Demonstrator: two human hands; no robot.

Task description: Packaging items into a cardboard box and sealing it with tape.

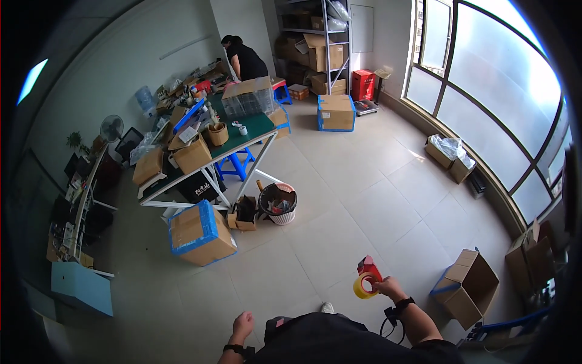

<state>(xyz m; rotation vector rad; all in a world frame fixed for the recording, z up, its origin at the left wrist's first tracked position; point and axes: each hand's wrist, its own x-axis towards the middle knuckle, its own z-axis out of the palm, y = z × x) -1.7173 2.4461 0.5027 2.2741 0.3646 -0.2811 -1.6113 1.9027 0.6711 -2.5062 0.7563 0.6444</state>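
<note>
My right hand [391,287] is closed on a red tape dispenser [367,266] loaded with a roll of yellow tape [359,290]. It holds the dispenser out over the tiled floor, in front of my body. To the right of that hand, and apart from it, an open cardboard box [453,284] with a strip of blue tape lies on the floor. My left hand [244,325] hangs low beside my body, its fingers curled in with nothing visible in them. Each wrist wears a black band, and a dark cable loops by the right one.
Ahead on the left stands a cluttered green-topped table [257,128]. A blue-taped carton [203,233] and a waste basket [279,206] sit before it. Another taped carton [336,114] stands farther back. A person in black [245,60] bends over the table's far end. Windows line the right.
</note>
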